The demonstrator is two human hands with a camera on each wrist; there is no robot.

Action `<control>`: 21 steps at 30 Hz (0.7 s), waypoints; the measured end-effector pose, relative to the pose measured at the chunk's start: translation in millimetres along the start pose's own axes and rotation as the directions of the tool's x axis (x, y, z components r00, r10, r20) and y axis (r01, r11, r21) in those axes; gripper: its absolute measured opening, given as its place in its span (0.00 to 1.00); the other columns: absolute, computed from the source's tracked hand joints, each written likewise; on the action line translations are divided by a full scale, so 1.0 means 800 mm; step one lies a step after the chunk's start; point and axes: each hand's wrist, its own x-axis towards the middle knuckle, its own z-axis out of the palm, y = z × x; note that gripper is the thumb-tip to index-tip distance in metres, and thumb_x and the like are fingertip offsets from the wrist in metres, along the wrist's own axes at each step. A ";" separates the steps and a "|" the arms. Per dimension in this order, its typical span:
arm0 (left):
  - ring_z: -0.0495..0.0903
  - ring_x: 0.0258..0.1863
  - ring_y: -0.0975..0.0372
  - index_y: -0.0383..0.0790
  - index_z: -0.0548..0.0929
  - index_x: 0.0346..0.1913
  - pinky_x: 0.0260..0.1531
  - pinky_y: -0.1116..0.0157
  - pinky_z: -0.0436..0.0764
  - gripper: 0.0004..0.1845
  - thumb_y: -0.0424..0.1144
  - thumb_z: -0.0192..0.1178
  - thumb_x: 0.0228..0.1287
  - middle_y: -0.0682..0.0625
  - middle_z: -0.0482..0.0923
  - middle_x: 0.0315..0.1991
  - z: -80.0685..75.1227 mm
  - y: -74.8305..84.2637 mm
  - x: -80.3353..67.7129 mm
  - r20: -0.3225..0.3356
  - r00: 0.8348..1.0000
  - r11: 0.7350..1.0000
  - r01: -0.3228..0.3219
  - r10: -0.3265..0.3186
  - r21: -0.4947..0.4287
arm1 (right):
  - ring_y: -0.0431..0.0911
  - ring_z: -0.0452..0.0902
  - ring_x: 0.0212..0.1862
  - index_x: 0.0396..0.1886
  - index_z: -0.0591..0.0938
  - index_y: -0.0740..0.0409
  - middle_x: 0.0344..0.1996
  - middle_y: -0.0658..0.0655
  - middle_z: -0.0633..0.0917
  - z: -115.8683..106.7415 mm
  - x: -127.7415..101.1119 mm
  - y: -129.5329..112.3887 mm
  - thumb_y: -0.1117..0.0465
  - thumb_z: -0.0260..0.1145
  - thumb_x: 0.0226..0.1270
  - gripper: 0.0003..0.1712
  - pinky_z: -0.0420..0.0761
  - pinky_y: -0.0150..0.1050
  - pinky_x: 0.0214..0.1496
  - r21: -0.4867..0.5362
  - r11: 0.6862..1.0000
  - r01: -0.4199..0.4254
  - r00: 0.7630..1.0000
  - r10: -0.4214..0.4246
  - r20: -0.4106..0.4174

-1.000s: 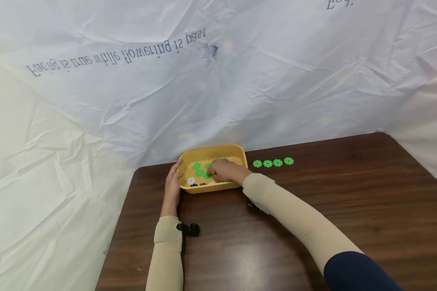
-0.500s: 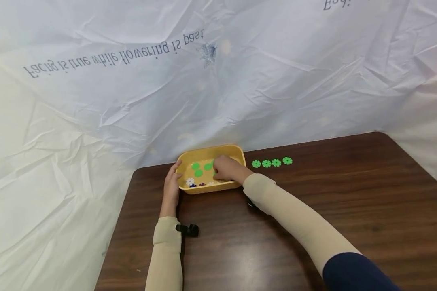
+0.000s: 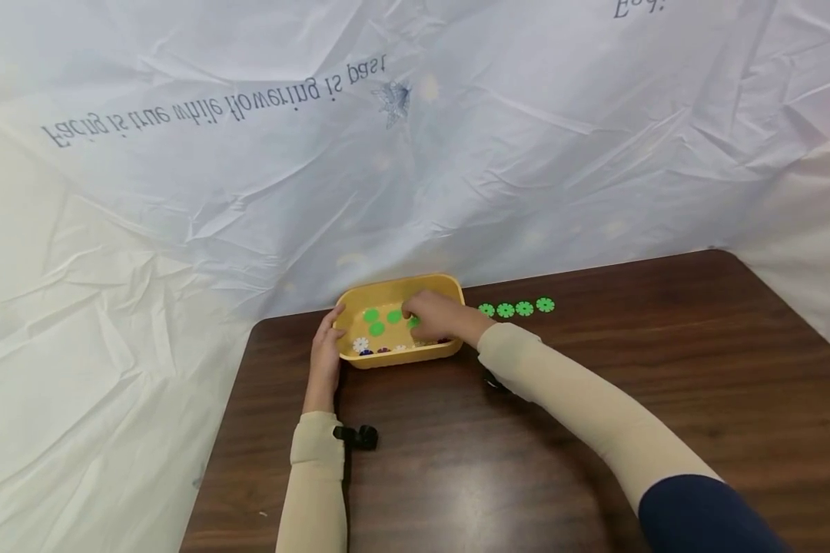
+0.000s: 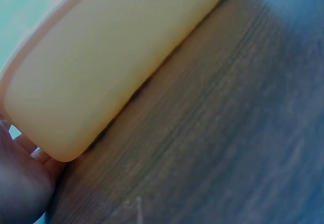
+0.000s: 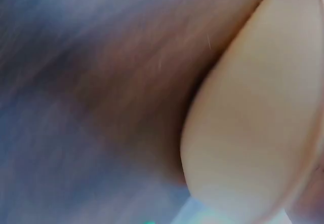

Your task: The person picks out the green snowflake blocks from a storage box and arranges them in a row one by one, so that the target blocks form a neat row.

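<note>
A yellow plastic basket (image 3: 401, 357) lies near the table's back edge. The left hand (image 3: 325, 357) holds its left end, with fingertips over the rim; in the left wrist view, fingers lie against the basket's end wall (image 4: 81, 82). Inside the basket, the right hand (image 3: 437, 316) pinches a green flower-shaped building disc (image 3: 413, 323) between thumb and fingers, which partly hide it. Loose green discs (image 3: 376, 329) lie left of that hand. A white disc (image 3: 360, 345) and dark ones lie along the near wall. The right wrist view shows only the basket's outer wall (image 5: 253, 97), not the fingers.
Several green discs (image 3: 523, 309) lie in a row on the brown table (image 3: 595, 369), right of the basket. A white printed cloth (image 3: 401, 192) hangs just behind the back edge. Black wrist cameras (image 3: 366, 438) are strapped to the forearms.
Inside the basket, the right hand has moved to the right with a green disc taken from the pile, and its forearm has shifted right. The left hand has stayed on the basket.
</note>
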 end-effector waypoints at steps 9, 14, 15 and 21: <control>0.51 0.75 0.56 0.49 0.69 0.73 0.70 0.51 0.56 0.28 0.31 0.42 0.71 0.52 0.54 0.77 -0.007 -0.020 0.011 -0.001 1.000 1.000 -0.003 0.003 -0.023 | 0.46 0.80 0.44 0.47 0.87 0.60 0.45 0.55 0.85 -0.034 -0.030 -0.001 0.63 0.66 0.63 0.14 0.79 0.41 0.46 -0.091 0.992 0.093 0.995 -0.094 -0.012; 0.50 0.76 0.59 0.57 0.70 0.72 0.70 0.53 0.56 0.27 0.34 0.42 0.73 0.58 0.54 0.76 -0.010 -0.041 0.020 -0.013 1.000 1.000 -0.014 0.014 0.000 | 0.49 0.80 0.46 0.43 0.88 0.60 0.42 0.56 0.85 -0.049 -0.048 0.007 0.64 0.66 0.61 0.11 0.79 0.44 0.49 -0.062 0.989 0.131 0.991 -0.132 -0.015; 0.51 0.76 0.59 0.57 0.70 0.71 0.70 0.53 0.57 0.28 0.34 0.42 0.72 0.58 0.54 0.76 -0.010 -0.042 0.020 -0.017 1.000 1.000 -0.016 0.016 0.004 | 0.48 0.80 0.47 0.44 0.88 0.59 0.43 0.56 0.85 -0.052 -0.052 0.009 0.63 0.66 0.62 0.12 0.79 0.43 0.49 -0.058 0.990 0.126 0.992 -0.127 -0.012; 0.53 0.75 0.59 0.57 0.71 0.71 0.68 0.53 0.58 0.28 0.34 0.43 0.71 0.58 0.54 0.76 -0.007 -0.039 0.021 -0.011 1.000 1.000 -0.008 0.008 -0.006 | 0.50 0.79 0.50 0.52 0.85 0.60 0.50 0.58 0.84 -0.068 -0.083 0.028 0.63 0.67 0.63 0.17 0.79 0.45 0.50 -0.033 0.995 0.091 0.996 -0.092 -0.018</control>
